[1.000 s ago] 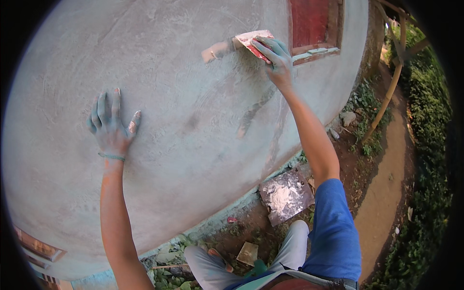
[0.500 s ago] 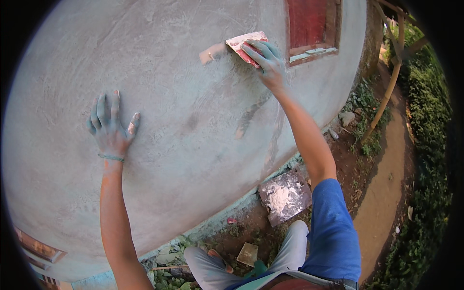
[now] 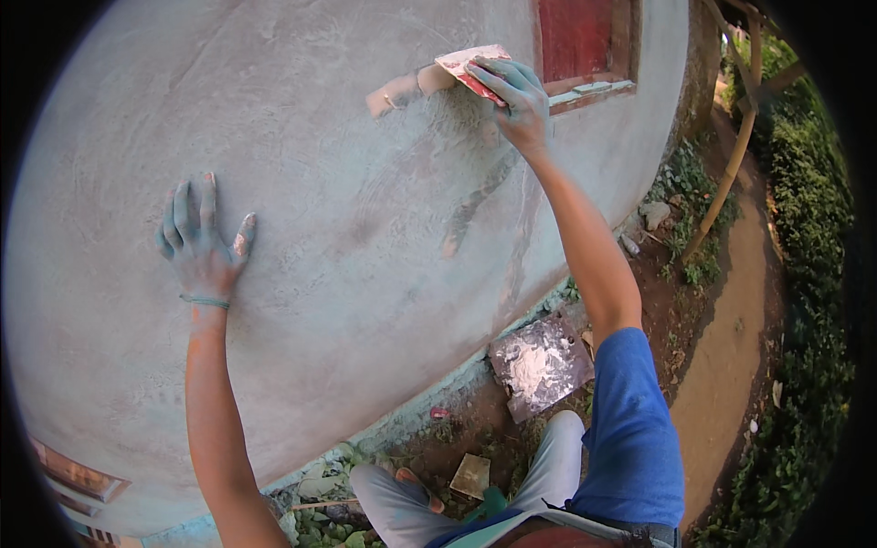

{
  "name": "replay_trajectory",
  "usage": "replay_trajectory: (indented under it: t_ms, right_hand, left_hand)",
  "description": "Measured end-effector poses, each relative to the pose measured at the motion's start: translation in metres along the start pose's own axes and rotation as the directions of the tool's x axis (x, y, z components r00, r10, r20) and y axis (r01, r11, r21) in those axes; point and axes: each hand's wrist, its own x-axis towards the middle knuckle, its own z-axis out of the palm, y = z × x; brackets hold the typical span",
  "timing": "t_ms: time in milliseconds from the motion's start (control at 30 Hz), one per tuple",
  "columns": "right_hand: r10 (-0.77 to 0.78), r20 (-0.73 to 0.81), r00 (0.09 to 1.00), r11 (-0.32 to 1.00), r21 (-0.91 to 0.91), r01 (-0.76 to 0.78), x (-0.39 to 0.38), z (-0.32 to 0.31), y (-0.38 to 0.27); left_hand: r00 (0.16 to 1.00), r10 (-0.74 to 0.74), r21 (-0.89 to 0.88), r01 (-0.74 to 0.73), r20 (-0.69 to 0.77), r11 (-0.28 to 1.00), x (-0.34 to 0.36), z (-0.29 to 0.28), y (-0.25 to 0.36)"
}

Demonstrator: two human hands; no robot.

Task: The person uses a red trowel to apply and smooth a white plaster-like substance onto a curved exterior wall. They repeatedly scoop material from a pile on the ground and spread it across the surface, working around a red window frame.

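Head view, sole entry.

Right grip: your fingers close on a scraper, red, flat, its face smeared white. They spread across its back, probably so that pressure runs evenly to the edge. Thumb largely hidden.

Left grip: wide, holding nothing. Your fingers fan out and the palm appears to rest on the wall, likely as a brace while you reach with the other arm. Blue-grey smears on both hands; a cord round the left wrist.

Wall: grey-blue, swirled. It bears a tan patch beside the scraper and a dark streak below.

Board: on the ground at the wall's foot, just beyond your right knee, carrying white paste. It seems set there to stay within your reach.

Scraper, position: inside the right grip, projecting to the upper left past your fingertips, over the upper right end of the patch. Whether its edge touches the wall, you cannot tell from here. It lies near the window, to its lower left, and well apart from the left grip.
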Motion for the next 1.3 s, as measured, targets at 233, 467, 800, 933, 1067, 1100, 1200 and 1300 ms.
replay_trajectory:
  t_ms: [233, 467, 800, 933, 1067, 1100, 1200, 1300]
  right_hand:
    - [-0.026, 0.126, 0.992, 1.000, 0.016, 0.024, -0.023, -0.007, 0.001]
    - [0.010, -0.017, 1.000, 1.000, 0.028, -0.010, -0.012, -0.005, 0.029]
    - [0.012, 0.108, 0.994, 0.997, 0.075, -0.020, -0.059, -0.005, 0.038]
    - [0.105, 0.025, 0.994, 0.986, 0.126, -0.108, -0.019, -0.008, 0.017]
    - [0.074, 0.019, 0.997, 0.996, 0.053, -0.074, -0.019, 0.005, 0.011]
    - [0.068, 0.007, 0.998, 0.996, 0.054, -0.068, -0.027, 0.003, 0.009]
    - [0.037, 0.051, 0.998, 0.999, 0.035, -0.039, -0.040, -0.003, 0.021]
    - [0.000, 0.121, 0.993, 0.997, 0.079, -0.010, -0.030, -0.014, 0.028]
  left_hand:
    - [1.000, 0.021, 0.013, -0.021, -0.014, 1.000, 0.000, 0.001, -0.004]
    - [1.000, 0.022, 0.061, -0.020, -0.019, 0.998, 0.000, 0.001, -0.003]
    - [1.000, 0.027, 0.025, -0.026, -0.010, 0.999, -0.002, 0.001, -0.001]
    - [0.999, 0.045, 0.044, -0.044, -0.012, 0.998, -0.001, -0.001, -0.006]
    - [0.999, 0.034, 0.063, -0.033, -0.017, 0.997, 0.002, 0.001, -0.003]
    - [0.999, 0.034, 0.067, -0.033, -0.017, 0.997, 0.002, 0.001, -0.003]
    - [0.999, 0.043, 0.038, -0.042, -0.022, 0.998, 0.004, 0.000, -0.001]
    - [0.999, 0.032, 0.027, -0.031, -0.029, 0.999, 0.000, -0.001, -0.003]
